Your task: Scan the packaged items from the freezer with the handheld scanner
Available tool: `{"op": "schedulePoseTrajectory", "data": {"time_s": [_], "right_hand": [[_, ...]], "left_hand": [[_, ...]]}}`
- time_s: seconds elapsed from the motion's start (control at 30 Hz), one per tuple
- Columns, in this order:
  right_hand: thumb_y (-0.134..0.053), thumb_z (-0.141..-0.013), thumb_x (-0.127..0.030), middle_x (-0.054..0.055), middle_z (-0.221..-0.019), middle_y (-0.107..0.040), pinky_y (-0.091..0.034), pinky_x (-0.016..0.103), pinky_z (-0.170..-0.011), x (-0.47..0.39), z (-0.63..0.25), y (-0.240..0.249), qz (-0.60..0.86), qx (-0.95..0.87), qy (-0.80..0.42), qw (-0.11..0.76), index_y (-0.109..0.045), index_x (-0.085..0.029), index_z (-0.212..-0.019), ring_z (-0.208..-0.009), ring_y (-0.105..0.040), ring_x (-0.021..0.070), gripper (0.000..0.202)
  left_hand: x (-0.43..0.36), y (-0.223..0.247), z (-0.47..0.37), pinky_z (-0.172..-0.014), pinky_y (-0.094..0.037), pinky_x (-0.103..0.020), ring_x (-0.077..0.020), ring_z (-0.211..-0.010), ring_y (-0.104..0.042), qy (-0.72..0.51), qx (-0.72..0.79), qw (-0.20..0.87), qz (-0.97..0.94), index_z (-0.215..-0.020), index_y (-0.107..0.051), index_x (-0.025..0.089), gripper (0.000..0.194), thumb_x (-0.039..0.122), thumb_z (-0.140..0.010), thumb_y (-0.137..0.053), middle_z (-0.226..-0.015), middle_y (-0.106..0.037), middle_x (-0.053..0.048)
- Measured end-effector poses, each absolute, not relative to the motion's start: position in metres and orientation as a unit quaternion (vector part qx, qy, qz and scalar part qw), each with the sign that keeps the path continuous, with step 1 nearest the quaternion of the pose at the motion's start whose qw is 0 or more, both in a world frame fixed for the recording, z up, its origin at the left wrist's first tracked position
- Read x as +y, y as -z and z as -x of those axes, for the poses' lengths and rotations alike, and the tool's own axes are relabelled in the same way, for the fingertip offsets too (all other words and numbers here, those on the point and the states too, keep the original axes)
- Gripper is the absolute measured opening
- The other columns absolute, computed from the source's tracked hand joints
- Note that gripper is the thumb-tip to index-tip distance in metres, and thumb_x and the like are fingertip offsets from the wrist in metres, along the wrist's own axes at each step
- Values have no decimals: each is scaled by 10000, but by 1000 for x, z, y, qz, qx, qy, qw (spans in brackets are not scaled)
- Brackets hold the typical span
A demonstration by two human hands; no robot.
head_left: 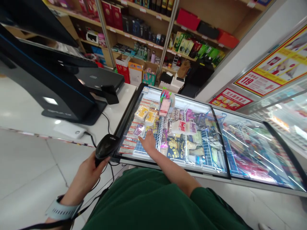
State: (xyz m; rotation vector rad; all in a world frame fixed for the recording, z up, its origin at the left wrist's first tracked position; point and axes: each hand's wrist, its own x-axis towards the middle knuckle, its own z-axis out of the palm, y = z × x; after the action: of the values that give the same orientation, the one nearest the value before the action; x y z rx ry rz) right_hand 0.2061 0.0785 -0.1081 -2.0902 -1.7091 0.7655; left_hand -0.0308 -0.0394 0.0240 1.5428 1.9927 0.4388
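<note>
A black handheld barcode scanner (106, 146) is gripped in my left hand (87, 174), its head pointing toward the freezer. Over the freezer's glass top (146, 156) reaches my right hand (148, 142), thumb and forefinger apart and nothing visible between them. Just beyond its fingers lies a small purple-labelled pack (139, 129). Two yellow-and-white packs (150, 118) sit a little farther away on the glass. To the right, white packs with red and purple labels (183, 127) rest side by side. Red-and-white price labels (128, 142) line the left of the glass.
A checkout monitor stand (69, 92) occupies the white counter (122, 110) at left, beside a white device (70, 129) with a cable. Frozen goods fill wire baskets under the glass. Stocked shelves (134, 40) and open cartons (135, 70) stand behind the freezer.
</note>
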Motion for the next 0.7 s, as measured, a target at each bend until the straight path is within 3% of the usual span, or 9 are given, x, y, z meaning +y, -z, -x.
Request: {"op": "schedulePoseTrajectory", "data": {"time_s": [0.3, 0.6, 0.7], "right_hand": [[-694, -710, -646, 246, -1164, -534, -412, 493, -933, 91, -155, 98, 775, -576, -201, 167, -500, -81, -1156, -1134, -503, 382, 746], [-655, -781, -441, 240, -1182, -532, -387, 519, -931, 92, -158, 109, 783, -576, -187, 145, -484, -74, -1181, -1114, -506, 375, 570], [-659, -773, -464, 233, -1169, -538, -396, 522, -913, 90, -165, 110, 775, -591, -171, 144, -489, -81, -1170, -1096, -511, 376, 578]], "left_hand": [[-38, -27, 47, -641, -518, -326, -281, -769, -699, -155, 755, 285, -571, -998, -550, 215, 432, 595, -814, -458, -816, -730, -73], [-31, -26, 55, -675, -523, -333, -285, -819, -700, -168, 738, 292, -584, -1015, -547, 227, 426, 596, -816, -473, -836, -735, -74], [-28, -27, 56, -675, -523, -341, -293, -824, -700, -165, 735, 290, -590, -1013, -554, 220, 440, 604, -819, -466, -843, -734, -82]]}}
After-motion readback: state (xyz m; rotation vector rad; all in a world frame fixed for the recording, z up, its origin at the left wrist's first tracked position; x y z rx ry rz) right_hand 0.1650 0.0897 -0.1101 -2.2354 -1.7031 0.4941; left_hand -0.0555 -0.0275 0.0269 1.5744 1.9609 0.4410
